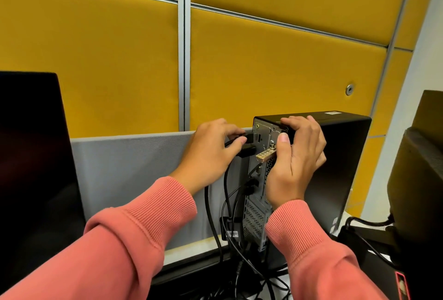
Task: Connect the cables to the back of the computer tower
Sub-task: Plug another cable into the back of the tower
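Cables (pixel 226 194), thin, black and several in number, hang in a loose bundle at lower centre of the frame, running from the rear panel of the tower toward the bottom edge. At far left stands a dark flat monitor screen (pixel 36 155), with a low grey fabric divider (pixel 134 175) just right of it and yellow padded wall panels (pixel 107 59) above. Left of centre, the person's left hand (pixel 211 153), in a salmon-pink ribbed sleeve (pixel 134 227), pinches a black rectangular plug (pixel 249 138) between thumb and curled fingers, pressed against the upper ports. A second black plug (pixel 247 152) sits just below it. The slim black upright computer tower (pixel 340 155) stands right of centre, its perforated grey metal back facing the camera. The right hand (pixel 297 155) grips its top rear corner, fingers curled over the top edge and thumb on the back panel beside a brass-coloured combination lock (pixel 265 155). At far right sits another dark monitor's back (pixel 417 179).
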